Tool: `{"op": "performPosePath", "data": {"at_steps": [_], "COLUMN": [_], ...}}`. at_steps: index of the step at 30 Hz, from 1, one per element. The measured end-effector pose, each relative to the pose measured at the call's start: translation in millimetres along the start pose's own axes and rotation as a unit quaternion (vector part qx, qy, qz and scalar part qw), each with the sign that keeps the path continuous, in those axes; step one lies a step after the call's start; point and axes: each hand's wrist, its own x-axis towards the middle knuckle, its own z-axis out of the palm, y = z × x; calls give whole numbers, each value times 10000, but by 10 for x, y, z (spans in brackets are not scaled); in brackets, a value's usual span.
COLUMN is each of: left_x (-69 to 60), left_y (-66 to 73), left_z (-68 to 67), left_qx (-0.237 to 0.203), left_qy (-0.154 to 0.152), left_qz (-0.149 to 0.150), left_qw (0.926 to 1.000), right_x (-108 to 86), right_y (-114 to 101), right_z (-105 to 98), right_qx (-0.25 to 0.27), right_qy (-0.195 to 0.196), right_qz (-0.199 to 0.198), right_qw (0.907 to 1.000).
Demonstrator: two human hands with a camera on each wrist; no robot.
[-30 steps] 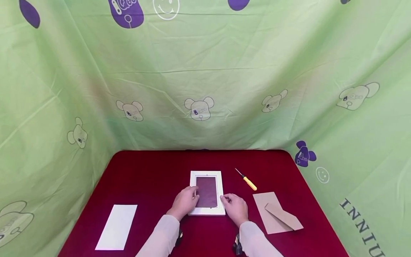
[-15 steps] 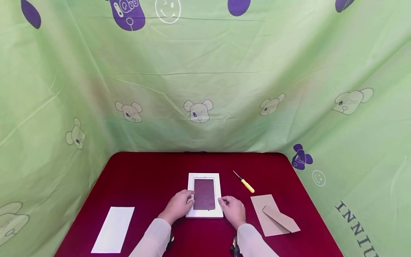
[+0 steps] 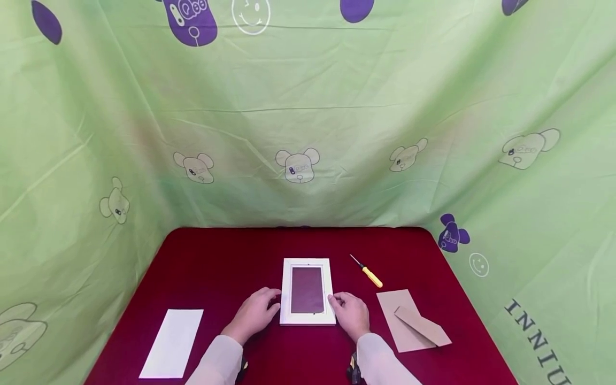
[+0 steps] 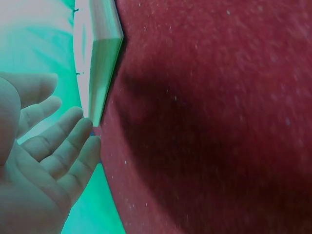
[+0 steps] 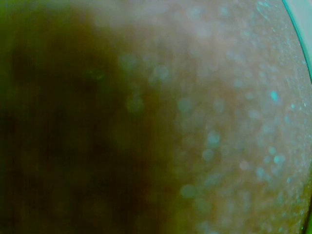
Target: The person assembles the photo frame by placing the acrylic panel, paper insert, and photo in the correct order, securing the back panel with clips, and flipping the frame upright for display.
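A white picture frame (image 3: pixel 286 299) lies flat on the red table, its back side up and its middle opening see-through to the dark red below. My left hand (image 3: pixel 254 313) is at the frame's left side, with fingers reaching toward that edge. In the left wrist view my left hand (image 4: pixel 48 151) has spread, lightly bent fingers and nothing between them, close to the frame's corner (image 4: pixel 103 63). My right hand (image 3: pixel 353 314) holds the frame's right edge between thumb and bent fingers. The right wrist view is a blur, so the fingers' undersides stay hidden.
A yellow-handled screwdriver (image 3: pixel 371 276) lies right of the frame. Nearer on the right is a brown backing board (image 3: pixel 401 326) with a fold-out stand. A white rectangular sheet (image 3: pixel 172 342) lies at the left. Green printed cloth (image 3: pixel 298 107) encloses the red table (image 3: pixel 216 262).
My left hand has let go of the frame's left side and moved slightly left, off its edge. The right hand keeps its place at the right edge. The head view has shifted slightly.
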Motion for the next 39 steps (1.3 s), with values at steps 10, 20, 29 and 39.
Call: {"op": "performPosePath", "data": {"at_steps": [10,20,29,39], "left_x": [-196,-332,-415,-470], "left_y": [-150,-259,-303,-383], "left_z": [-136,-163,-224,-271], "left_qx": [13,115,118,279], "left_qy": [-5,182,309,517], "left_qz": [-398,-586,-795,-877], "left_qw": [9992,9980,9963,9944], "right_x": [1,-20,-55,-21], "right_y": [2,17,56,52], "right_z": [35,43,56,49], "right_qx": [-7,78,112,141], "right_qy": [35,35,12,162], "right_qz": [-94,-63,-32,-86], "right_qw": [9999,9999,9999,9997]}}
